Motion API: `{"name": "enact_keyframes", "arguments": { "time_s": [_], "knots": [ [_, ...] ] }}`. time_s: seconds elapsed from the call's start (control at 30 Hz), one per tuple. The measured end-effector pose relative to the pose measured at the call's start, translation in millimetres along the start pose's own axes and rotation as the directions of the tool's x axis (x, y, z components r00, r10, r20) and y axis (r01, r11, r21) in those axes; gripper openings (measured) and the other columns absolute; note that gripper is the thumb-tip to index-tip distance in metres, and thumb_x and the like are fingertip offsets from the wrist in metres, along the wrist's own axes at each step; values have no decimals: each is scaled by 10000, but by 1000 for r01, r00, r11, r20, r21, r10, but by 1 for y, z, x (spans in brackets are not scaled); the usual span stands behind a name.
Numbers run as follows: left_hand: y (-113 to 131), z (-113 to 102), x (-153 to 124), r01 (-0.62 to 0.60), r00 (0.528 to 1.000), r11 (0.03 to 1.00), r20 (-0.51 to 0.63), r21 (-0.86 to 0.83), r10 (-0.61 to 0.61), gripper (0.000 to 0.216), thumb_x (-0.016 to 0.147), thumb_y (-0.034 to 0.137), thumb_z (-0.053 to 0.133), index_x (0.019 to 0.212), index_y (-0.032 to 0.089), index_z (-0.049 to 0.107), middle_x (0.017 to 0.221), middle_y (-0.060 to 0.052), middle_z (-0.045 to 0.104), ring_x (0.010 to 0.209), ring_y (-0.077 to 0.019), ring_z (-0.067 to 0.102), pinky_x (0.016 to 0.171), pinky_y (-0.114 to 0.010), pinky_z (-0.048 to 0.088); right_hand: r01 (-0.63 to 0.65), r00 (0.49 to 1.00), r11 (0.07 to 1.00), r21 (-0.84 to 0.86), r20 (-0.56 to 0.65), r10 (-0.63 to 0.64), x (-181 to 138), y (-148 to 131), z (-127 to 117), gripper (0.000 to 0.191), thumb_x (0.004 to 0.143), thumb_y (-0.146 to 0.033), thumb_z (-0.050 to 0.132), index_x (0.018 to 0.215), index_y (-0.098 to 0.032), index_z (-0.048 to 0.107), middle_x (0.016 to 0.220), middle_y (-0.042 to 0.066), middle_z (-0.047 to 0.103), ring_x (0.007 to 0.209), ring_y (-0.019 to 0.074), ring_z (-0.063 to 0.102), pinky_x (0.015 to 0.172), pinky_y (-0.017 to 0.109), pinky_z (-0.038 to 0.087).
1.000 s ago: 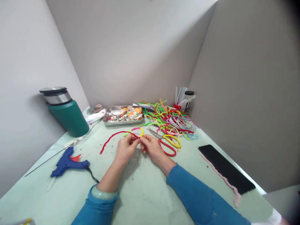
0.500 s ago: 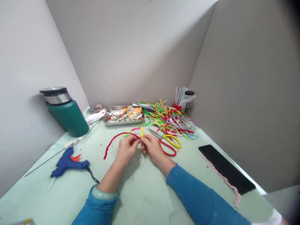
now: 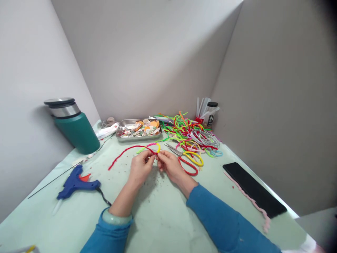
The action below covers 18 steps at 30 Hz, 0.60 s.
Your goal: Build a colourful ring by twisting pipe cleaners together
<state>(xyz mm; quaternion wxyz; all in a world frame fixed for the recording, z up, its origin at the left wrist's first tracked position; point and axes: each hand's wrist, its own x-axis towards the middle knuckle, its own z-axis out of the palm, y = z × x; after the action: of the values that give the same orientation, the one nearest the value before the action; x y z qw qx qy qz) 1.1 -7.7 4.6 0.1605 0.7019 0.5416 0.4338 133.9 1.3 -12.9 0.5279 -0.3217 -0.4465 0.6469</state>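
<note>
My left hand (image 3: 140,168) and my right hand (image 3: 170,165) meet fingertip to fingertip over the pale green table (image 3: 158,218). Both pinch a red pipe cleaner (image 3: 123,153) that arcs away to the left. A short yellow and pink pipe cleaner loop (image 3: 155,146) sticks up just beyond the fingers where the hands join. Both hands are closed in a pinch. Red and yellow scissors (image 3: 188,160) lie just right of my right hand.
A heap of coloured pipe cleaners (image 3: 192,135) lies at the back right, a metal tray (image 3: 139,128) of small pieces behind the hands. A blue glue gun (image 3: 76,182) and green flask (image 3: 73,126) are on the left. A black phone (image 3: 254,189) lies right.
The free end of the red pipe cleaner has swung further left and flatter. My hands stay in the same place, fingers still working at the join.
</note>
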Motion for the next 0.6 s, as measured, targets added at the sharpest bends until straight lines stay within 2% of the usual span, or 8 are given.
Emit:
{"name": "enact_keyframes", "arguments": {
  "time_s": [0.23, 0.47, 0.6],
  "knots": [
    [2, 0, -2, -111, 993, 994, -35, 22, 112, 157, 792, 219, 511, 768, 177, 661, 748, -23, 670, 668, -126, 580, 646, -223, 421, 21, 999, 1000, -22, -29, -22, 2, 4, -2, 207, 724, -345, 633, 697, -162, 542, 525, -48, 495, 410, 58, 419, 362, 167, 317],
    [-3, 2, 0, -54, 999, 998, -7, -21, 53, 192, 805, 245, 505, 858, 183, 679, 831, -38, 697, 723, -145, 615, 676, -240, 450, 10, 999, 999, -46, -34, -11, 1, 3, -2, 254, 743, -412, 594, 718, -162, 559, 512, -43, 501, 392, 62, 416, 358, 176, 325],
    [-5, 3, 0, -81, 997, 994, 0, 68, 81, 193, 808, 227, 502, 849, 178, 685, 851, -51, 700, 766, -160, 621, 698, -252, 444, 36, 982, 984, -173, -174, -67, 3, 4, -2, 255, 736, -416, 592, 766, -167, 547, 604, -27, 554, 388, 59, 419, 332, 177, 298]
  ]
}}
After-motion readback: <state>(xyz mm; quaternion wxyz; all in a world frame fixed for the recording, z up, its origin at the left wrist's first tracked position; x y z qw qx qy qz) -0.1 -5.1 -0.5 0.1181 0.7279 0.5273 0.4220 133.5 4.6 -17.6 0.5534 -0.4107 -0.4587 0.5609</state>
